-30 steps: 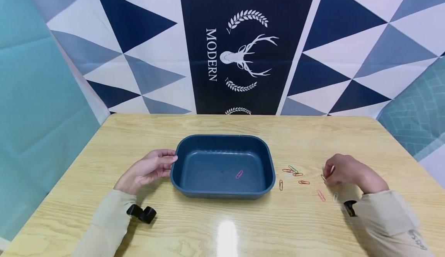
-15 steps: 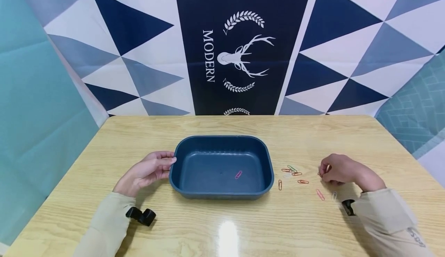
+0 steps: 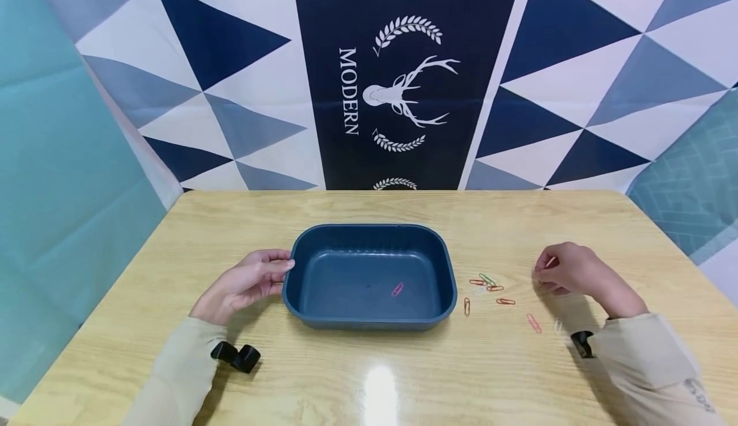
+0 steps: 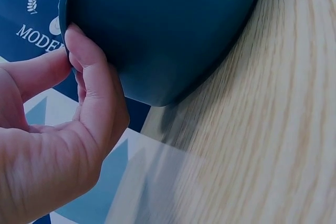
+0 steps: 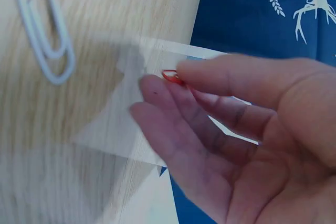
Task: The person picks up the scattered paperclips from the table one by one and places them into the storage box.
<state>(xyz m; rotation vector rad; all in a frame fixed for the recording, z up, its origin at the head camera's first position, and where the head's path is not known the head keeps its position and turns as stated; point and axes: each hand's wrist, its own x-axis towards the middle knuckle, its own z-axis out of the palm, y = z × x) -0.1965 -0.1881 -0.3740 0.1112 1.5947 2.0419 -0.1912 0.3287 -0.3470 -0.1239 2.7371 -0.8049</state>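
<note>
My left hand [image 3: 250, 282] pinches the left rim of a dark blue plastic basin [image 3: 369, 321], thumb and fingers on either side of its wall. The left wrist view shows that same hand [image 4: 68, 114] at the basin [image 4: 157, 40] from close by. One pink paper clip [image 3: 398, 289] lies inside on the basin floor. Over the right part of the table, my right hand [image 3: 571, 269] holds a red paper clip [image 5: 172, 76] between thumb and fingertips. Below that hand lie a pink paper clip [image 3: 533, 323] and a white paper clip [image 3: 557, 327].
Between the basin and the right hand lie several loose paper clips, among them a green one [image 3: 487, 279], a red one [image 3: 505, 302] and another red one [image 3: 467, 306]. A patterned cloth wall [image 3: 398, 93] stands behind the wooden table [image 3: 311, 375].
My right hand has taken hold of the red paper clip and raised it a little off the tabletop. My left hand and the basin stay put.
</note>
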